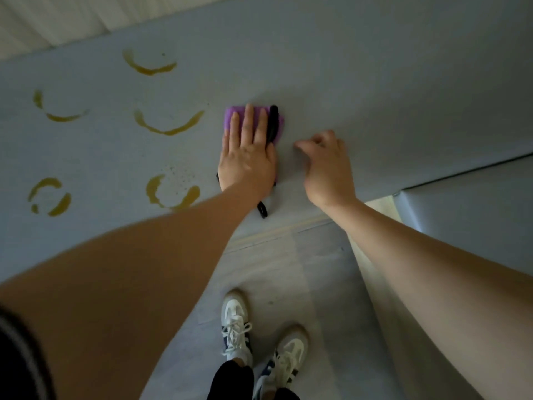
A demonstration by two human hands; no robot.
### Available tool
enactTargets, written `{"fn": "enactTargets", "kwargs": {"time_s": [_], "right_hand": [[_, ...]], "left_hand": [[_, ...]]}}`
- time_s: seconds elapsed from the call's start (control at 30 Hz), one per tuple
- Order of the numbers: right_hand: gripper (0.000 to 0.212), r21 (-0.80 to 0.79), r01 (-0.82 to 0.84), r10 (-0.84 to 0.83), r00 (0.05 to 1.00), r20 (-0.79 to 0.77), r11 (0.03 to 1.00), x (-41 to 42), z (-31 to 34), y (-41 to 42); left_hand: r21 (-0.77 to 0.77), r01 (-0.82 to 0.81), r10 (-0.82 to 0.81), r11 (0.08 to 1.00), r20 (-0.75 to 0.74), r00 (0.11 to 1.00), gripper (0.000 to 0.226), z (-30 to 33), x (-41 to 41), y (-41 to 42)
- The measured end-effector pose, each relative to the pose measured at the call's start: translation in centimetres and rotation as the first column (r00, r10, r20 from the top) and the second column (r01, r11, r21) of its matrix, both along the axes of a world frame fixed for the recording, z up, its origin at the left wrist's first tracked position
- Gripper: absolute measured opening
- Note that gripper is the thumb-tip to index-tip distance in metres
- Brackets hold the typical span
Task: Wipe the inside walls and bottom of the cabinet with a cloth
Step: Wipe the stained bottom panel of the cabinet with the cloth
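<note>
A purple cloth lies flat on the grey cabinet panel. My left hand presses on it with straight fingers. A black strap-like piece runs along the cloth's right edge and comes out again below my wrist. My right hand rests on the bare panel just right of the cloth, fingers loosely curled, holding nothing. Several yellow-brown ring stains mark the panel to the left of the cloth, the nearest ones at mid height and lower down.
Another grey panel angles in at the right, with a bright gap beside it. Below the panel's front edge lies grey floor, where my two white trainers stand. Pale boards show at the top left.
</note>
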State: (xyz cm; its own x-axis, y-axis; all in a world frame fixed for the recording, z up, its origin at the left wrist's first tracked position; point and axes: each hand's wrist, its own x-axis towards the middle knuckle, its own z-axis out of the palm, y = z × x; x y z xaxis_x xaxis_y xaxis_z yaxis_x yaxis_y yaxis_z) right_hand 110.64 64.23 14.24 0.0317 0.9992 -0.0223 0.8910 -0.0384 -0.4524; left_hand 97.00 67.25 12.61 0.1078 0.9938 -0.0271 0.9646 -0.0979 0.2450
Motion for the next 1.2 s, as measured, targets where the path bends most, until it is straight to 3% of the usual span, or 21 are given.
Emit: {"fn": "enactTargets", "kwargs": {"time_s": [0.07, 0.2, 0.5, 0.67, 0.8, 0.97, 1.2], "right_hand": [[0.043, 0.003, 0.013, -0.013, 1.000, -0.025, 1.000, -0.3, 0.1, -0.3], [0.043, -0.050, 0.009, -0.010, 1.000, -0.027, 0.999, -0.3, 0.6, 0.5], [0.040, -0.011, 0.000, 0.000, 1.000, -0.005, 1.000, -1.1, 0.3, 5.5], [0.037, -0.052, -0.018, 0.019, 0.999, 0.035, 0.998, -1.8, 1.0, 6.9], [0.032, -0.071, 0.007, -0.005, 1.000, 0.027, 0.997, -3.3, 1.1, 9.3], [0.042, -0.089, 0.039, -0.036, 0.999, 0.041, 0.995, -4.5, 1.0, 13.4], [0.035, -0.033, 0.074, -0.074, 0.997, 0.022, 0.997, -6.4, 0.6, 18.1]], "left_hand": [[0.057, 0.032, -0.032, 0.998, -0.001, 0.999, 0.057, 0.2, 0.1, -3.7], [-0.082, 0.111, -0.115, 0.990, -0.051, 0.992, 0.056, 0.7, -0.4, -4.3], [-0.045, 0.006, -0.008, 0.999, -0.046, 0.999, 0.058, 0.3, -1.2, 9.4], [0.077, 0.100, -0.097, 0.992, -0.038, 0.995, 0.058, -0.1, -2.3, 5.7], [0.044, 0.198, -0.196, 0.979, -0.057, 0.979, 0.056, -0.2, -3.5, 4.7], [0.055, 0.163, -0.160, 0.985, -0.059, 0.985, 0.055, -0.3, -4.0, 12.4], [0.019, 0.129, -0.127, 0.991, -0.087, 0.988, 0.056, 0.1, -6.1, 22.5]]}}
